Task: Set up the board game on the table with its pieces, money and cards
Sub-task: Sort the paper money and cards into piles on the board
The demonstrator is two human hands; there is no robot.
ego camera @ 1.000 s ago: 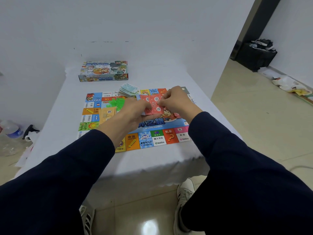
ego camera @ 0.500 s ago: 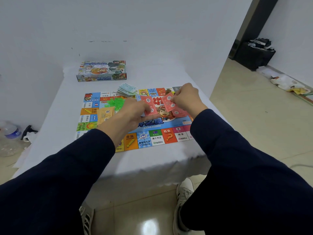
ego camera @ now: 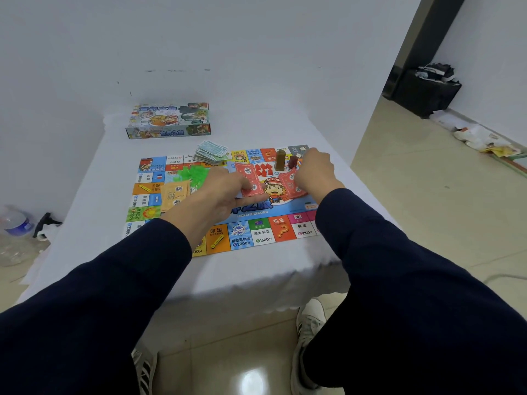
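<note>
While the board (ego camera: 256,229) lies flat at frame centre on the white table (ego camera: 94,201), the left hand (ego camera: 225,192) pinches one red card stack (ego camera: 248,179) and the right hand (ego camera: 315,173) grips another red stack (ego camera: 291,183) just right of it — both low over the board's middle. Best to square each stack and set it flat, clear of the upright pawns (ego camera: 281,161) and the money pile (ego camera: 211,151) at upper centre — don't knock them.

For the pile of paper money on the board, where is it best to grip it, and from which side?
Probably pinch the paper money stack at its near edge, coming from the front: the notes lie flat and loosely fanned, and that edge shows free, with the game box behind it.
</note>
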